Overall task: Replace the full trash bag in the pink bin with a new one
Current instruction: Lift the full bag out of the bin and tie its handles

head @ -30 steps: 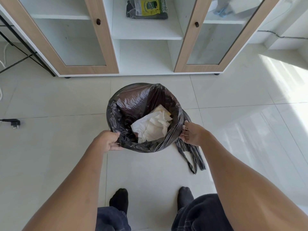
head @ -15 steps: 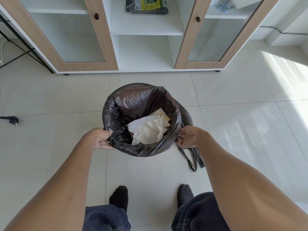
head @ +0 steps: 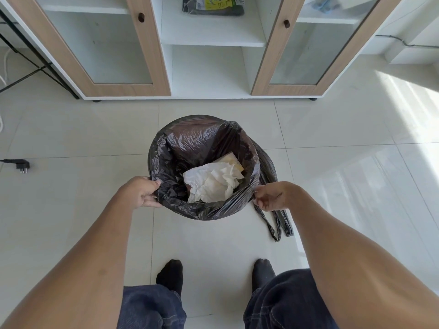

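Bag: the black trash bag point(head: 204, 143) stood on the tiled floor point(head: 95, 138) at your 12 o'clock, mouth open, with its film folded outward all round the rim.
Bin: hidden under the bag's film, so its colour could not be told.
Left hand: your left hand point(head: 140, 193) sat at 8 o'clock on the rim, fingers curled over the film and gripping it.
Right hand: your right hand point(head: 273, 197) sat at 4 o'clock on the rim, pinching a gathered fold of film.
Spacing: your hands were well apart, with the bag's mouth between them.
Contents: crumpled white paper point(head: 213, 184) lay inside, with a yellowish card point(head: 234, 160) at its 1 o'clock.
Handles: the black bag loops point(head: 282, 224) trailed onto the floor at the bag's 5 o'clock, just below your right hand.
Cabinet: the white cabinet point(head: 211, 67) stood at 12 o'clock beyond the bag, with a yellow-labelled packet point(head: 213, 4) on its middle shelf.
Plug: the black plug point(head: 22, 166) lay at the bag's 9 o'clock, well apart from it.
Feet: your dark socks point(head: 169, 274) stood at the bag's 6 o'clock.
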Demonstrator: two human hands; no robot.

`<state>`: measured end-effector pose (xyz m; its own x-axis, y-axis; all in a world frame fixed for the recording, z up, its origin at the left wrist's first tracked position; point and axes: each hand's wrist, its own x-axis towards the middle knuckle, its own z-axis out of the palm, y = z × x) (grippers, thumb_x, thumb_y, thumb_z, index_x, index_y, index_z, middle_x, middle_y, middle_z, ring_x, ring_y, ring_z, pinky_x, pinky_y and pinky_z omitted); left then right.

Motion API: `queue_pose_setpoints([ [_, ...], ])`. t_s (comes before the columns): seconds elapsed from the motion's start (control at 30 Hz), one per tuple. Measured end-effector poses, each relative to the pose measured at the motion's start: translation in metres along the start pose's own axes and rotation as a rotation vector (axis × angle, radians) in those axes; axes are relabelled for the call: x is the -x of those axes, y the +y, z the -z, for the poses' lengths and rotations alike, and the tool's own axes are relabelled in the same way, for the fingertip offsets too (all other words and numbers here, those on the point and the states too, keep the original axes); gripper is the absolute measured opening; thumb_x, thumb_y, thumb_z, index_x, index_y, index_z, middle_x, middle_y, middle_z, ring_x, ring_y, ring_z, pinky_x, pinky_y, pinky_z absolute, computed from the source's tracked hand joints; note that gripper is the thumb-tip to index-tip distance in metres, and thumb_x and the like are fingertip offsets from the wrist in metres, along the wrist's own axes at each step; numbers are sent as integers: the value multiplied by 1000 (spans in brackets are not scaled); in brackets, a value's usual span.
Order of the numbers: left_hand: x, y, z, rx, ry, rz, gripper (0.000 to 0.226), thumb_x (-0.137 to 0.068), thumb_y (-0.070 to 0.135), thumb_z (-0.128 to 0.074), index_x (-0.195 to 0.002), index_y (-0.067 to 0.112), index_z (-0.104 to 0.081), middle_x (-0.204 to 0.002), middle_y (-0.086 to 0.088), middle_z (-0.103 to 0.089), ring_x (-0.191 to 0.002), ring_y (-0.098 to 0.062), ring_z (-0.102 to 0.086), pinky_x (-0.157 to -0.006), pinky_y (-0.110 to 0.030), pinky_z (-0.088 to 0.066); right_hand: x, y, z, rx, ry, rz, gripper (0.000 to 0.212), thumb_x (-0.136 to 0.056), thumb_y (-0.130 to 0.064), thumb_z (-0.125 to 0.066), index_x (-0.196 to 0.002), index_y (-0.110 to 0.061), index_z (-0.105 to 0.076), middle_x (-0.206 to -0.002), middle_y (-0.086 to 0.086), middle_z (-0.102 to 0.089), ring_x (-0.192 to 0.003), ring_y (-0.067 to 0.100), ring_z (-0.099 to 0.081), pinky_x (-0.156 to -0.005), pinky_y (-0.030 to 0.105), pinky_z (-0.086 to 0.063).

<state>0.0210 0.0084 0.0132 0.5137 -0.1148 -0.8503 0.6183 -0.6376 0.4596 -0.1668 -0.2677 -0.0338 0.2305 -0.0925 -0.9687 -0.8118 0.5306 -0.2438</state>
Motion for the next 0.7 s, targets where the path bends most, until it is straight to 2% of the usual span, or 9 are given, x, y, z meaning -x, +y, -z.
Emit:
queue_pose_setpoints([
  [0.13, 0, -1, 0, 14, 9, 0, 36, -105, 12, -42, -137, -4, -41, -133, -27, -56, -120, -43, -57, -99, -54, -46, -10, -7, -8, 289, 101, -51, 35, -100, 10, -28, -81, -10, -49, -77, 5, -50, -64, 13, -46, -57, 21, -32],
  [0.23, 1, -1, -2, 38, 18, 10, 36, -105, 13, -40, -137, -4, -40, -135, -24, -55, -121, -42, -57, -101, -55, -45, -9, -6, -8, 335, 114, -99, 34, -99, 12, -29, -85, -9, -51, -74, 8, -47, -65, 15, -42, -58, 22, -34],
  [0.33, 0, 0, -5, 63, 29, 26, 37, -105, 14, -39, -138, -4, -40, -138, -23, -53, -123, -42, -55, -103, -56, -43, -4, 0, -2, 156, 93, -74, 44, -96, 15, -22, -94, -19, -51, -68, 8, -47, -62, 16, -40, -60, 25, -34],
  [0.43, 0, 0, -8, 83, 28, 31, 37, -105, 14, -40, -138, -4, -41, -138, -22, -53, -123, -41, -56, -103, -56, -42, -4, 4, 1, -43, 54, -72, 39, -96, 7, -19, -84, -19, -46, -66, 8, -51, -58, 15, -34, -58, 26, -33],
  [0.6, -2, 1, -7, 107, 23, 36, 38, -105, 14, -40, -139, -3, -39, -140, -21, -52, -125, -40, -54, -104, -55, -42, 2, 4, 5, -158, -75, -40, 28, -104, -28, -45, -78, -17, -48, -69, 4, -57, -60, 13, -30, -59, 25, -33],
  [0.7, -4, 0, -6, 113, 18, 42, 37, -106, 14, -39, -139, -3, -40, -140, -21, -52, -126, -39, -54, -105, -54, -41, 5, 6, 8, -248, -105, -2, 32, -102, -31, -51, -76, -13, -49, -71, 7, -57, -61, 15, -37, -61, 27, -38],
])
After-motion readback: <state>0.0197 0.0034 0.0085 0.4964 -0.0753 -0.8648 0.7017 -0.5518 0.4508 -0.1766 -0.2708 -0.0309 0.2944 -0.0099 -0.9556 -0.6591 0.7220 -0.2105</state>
